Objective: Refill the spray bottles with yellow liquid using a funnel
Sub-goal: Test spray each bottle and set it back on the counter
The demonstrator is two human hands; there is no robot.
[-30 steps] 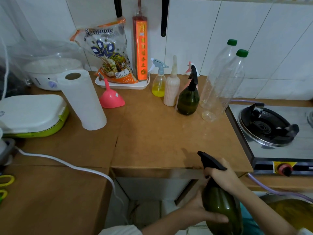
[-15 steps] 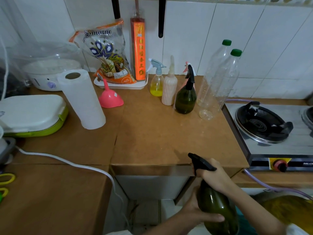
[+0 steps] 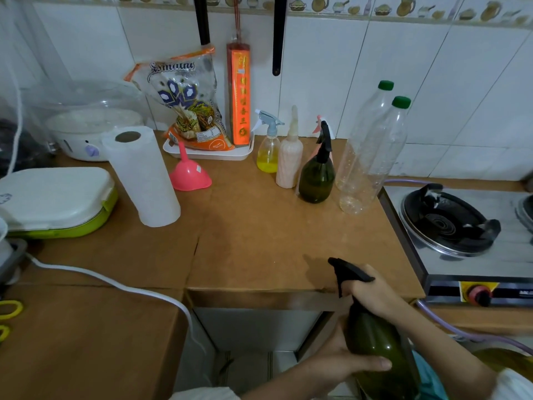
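A dark green spray bottle [image 3: 372,339] with a black trigger head is held below the counter's front edge. My left hand [image 3: 337,362] wraps its body; my right hand [image 3: 372,293] grips the neck under the black head. At the back of the brown counter [image 3: 259,241] stand a small clear spray bottle with yellow liquid [image 3: 268,154], a pale squeeze bottle [image 3: 290,163], a second dark green spray bottle [image 3: 317,177] and two clear plastic bottles with green caps [image 3: 369,157]. A pink funnel [image 3: 189,174] sits mouth down left of them.
A paper towel roll [image 3: 144,177] stands left of the funnel. A white tray [image 3: 207,153] holds a food bag and an orange box. A gas stove [image 3: 461,226] is at the right, a green-and-white box [image 3: 54,200] at the left, a white cable [image 3: 115,284] across the lower counter.
The bottle and both hands keep their grip and sit much as before; the view has shifted slightly.
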